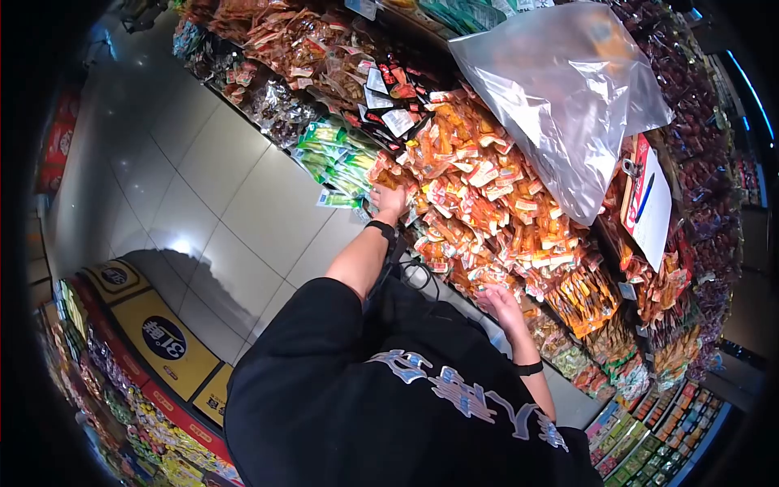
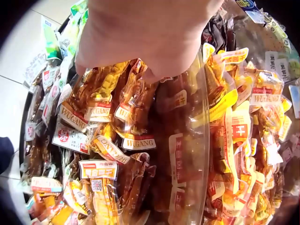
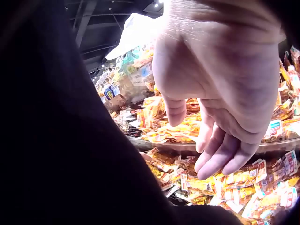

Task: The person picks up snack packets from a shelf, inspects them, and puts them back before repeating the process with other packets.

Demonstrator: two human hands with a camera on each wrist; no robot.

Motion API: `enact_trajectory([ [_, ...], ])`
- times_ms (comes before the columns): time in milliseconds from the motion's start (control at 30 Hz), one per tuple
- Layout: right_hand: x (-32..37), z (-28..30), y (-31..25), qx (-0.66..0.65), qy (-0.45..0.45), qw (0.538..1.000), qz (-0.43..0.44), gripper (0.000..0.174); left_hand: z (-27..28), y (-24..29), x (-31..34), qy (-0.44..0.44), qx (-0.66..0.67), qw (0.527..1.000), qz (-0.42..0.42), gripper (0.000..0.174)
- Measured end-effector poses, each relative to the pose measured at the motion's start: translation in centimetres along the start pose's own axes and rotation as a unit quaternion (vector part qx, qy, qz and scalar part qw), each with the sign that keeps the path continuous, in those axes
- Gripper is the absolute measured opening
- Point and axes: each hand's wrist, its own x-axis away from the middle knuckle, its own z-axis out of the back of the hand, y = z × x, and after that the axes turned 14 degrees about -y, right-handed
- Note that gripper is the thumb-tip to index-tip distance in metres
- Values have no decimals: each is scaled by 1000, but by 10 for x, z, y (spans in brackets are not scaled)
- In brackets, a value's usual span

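My left hand (image 1: 389, 201) is at the left edge of the display, its fingers at a brown snack packet (image 1: 385, 171) with an orange-red label. In the left wrist view the left hand (image 2: 145, 35) grips the upper ends of brown packets (image 2: 112, 79) printed WUGANG; its fingertips are mostly hidden. My right hand (image 1: 503, 307) hangs over the near edge of the heap of orange packets (image 1: 479, 178). Seen from the right wrist, that hand (image 3: 215, 89) has loosely bent fingers with nothing between them.
A clear divider (image 2: 204, 122) separates the packet rows. Green packets (image 1: 337, 162) lie beyond the left hand. A large plastic bag (image 1: 560, 97) covers part of the heap, and a clipboard (image 1: 649, 207) with paper and pen lies right of it. Tiled floor (image 1: 251, 195) borders the left side.
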Motion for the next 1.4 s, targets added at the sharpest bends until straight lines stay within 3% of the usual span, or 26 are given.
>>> enact_trajectory([
  [133,-3,3,-4,21,-9,1000,19,39,8,-8,-21,-100,117,986,58,102],
  [167,-1,3,-6,21,-6,999,25,39,-5,-23,-47,-70,148,986,34,100],
  [233,4,3,-5,14,1,999,37,39,-2,-24,-67,-204,176,962,47,70],
  [267,6,3,-3,8,3,999,42,39,-3,-24,-68,-239,183,953,47,67],
  [500,14,18,25,-37,12,995,88,36,13,5,-4,-204,99,974,10,49],
  [600,14,29,35,-52,43,995,76,33,17,-13,-15,-221,119,968,-10,54],
  [733,15,46,48,-52,55,994,83,32,27,9,45,-229,113,965,-58,52],
  [800,24,48,44,-47,73,994,71,31,26,-11,22,-215,21,976,-7,34],
  [867,25,57,56,-63,57,989,118,32,26,-29,14,-249,54,966,-34,26],
  [933,28,69,62,-34,56,993,99,35,25,-39,22,-242,71,967,-24,20],
  [1000,33,81,67,-26,43,993,110,35,27,-44,36,-253,66,965,-13,17],
  [1067,36,97,88,-70,20,980,183,25,28,-48,49,-286,39,957,-7,18],
  [1133,24,118,137,-66,65,976,195,24,26,-59,61,-282,45,958,-16,20],
  [1200,42,137,150,-36,57,990,126,24,23,-72,75,-279,71,957,-27,24],
  [1233,53,152,155,6,9,995,103,25,19,-76,86,-280,73,957,-26,29],
  [1400,74,228,237,61,-46,997,10,28,-18,-105,161,-236,116,965,-17,34],
])
